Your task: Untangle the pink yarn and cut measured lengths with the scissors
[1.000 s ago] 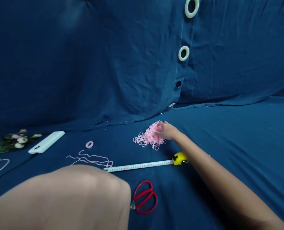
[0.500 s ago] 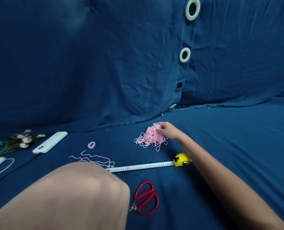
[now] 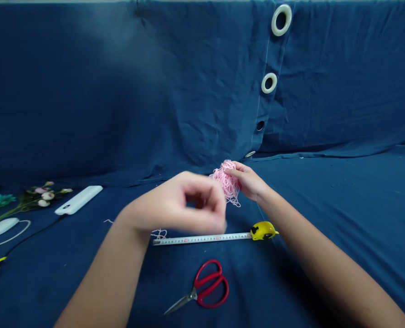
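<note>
My right hand (image 3: 250, 180) grips a tangled bundle of pink yarn (image 3: 228, 182), lifted a little off the blue cloth. In front of it is my left hand (image 3: 185, 205), blurred, its thumb and fingers curled together into a ring. Whether anything sits between those fingertips cannot be made out. Below both hands lies a yellow tape measure (image 3: 262, 230), its white blade (image 3: 202, 239) pulled out to the left. Nearer to me rest red-handled scissors (image 3: 202, 287), blades pointing lower left. Ends of cut pink strands (image 3: 159, 234) show beside my left wrist; the rest is hidden.
On the left are a white power bank (image 3: 79, 199) with a black cable (image 3: 21, 241), artificial flowers (image 3: 43, 196) and a white oval device (image 3: 1, 227) with a cord. A blue curtain (image 3: 188, 91) with white grommet rings (image 3: 269, 83) hangs behind.
My right hand has lifted the pink yarn bundle off the cloth. My left forearm and hand have come up and right toward it, uncovering the scissor blades. The view has tilted slightly upward.
</note>
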{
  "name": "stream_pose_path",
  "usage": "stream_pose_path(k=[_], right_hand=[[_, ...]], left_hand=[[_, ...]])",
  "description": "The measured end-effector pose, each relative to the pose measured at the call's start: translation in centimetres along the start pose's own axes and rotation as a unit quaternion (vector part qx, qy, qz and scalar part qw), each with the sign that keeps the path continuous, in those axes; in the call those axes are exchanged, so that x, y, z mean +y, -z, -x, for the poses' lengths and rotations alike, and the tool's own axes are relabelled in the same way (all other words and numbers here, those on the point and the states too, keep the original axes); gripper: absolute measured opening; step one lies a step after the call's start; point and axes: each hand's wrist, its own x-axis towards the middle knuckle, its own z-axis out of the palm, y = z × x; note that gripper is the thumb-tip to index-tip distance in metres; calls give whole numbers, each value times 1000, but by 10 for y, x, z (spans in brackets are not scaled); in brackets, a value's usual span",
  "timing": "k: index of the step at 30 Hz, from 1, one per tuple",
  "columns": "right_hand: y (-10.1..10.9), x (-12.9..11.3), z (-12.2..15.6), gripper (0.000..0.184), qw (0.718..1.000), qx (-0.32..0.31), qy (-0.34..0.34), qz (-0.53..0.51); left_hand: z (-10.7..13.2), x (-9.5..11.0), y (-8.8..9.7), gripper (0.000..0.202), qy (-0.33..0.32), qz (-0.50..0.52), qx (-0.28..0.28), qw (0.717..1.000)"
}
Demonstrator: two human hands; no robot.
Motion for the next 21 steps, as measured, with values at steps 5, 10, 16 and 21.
stream_pose_path(k=[5, 10, 16, 21], right_hand=[[-15, -13, 10, 38, 999, -20, 23, -36], [-17, -9, 10, 55, 997, -56, 47, -5], [4, 8, -8, 32, 950, 98, 184, 231], [-1, 8, -1, 37, 937, 27, 177, 301]], left_hand=[[-50, -70, -12, 28, 41, -2, 210, 977], [-64, -113, -19, 34, 36, 95, 194, 976], [-64, -115, -13, 27, 76, 147, 243, 956], [-66, -112, -19, 33, 94, 201, 281, 934]])
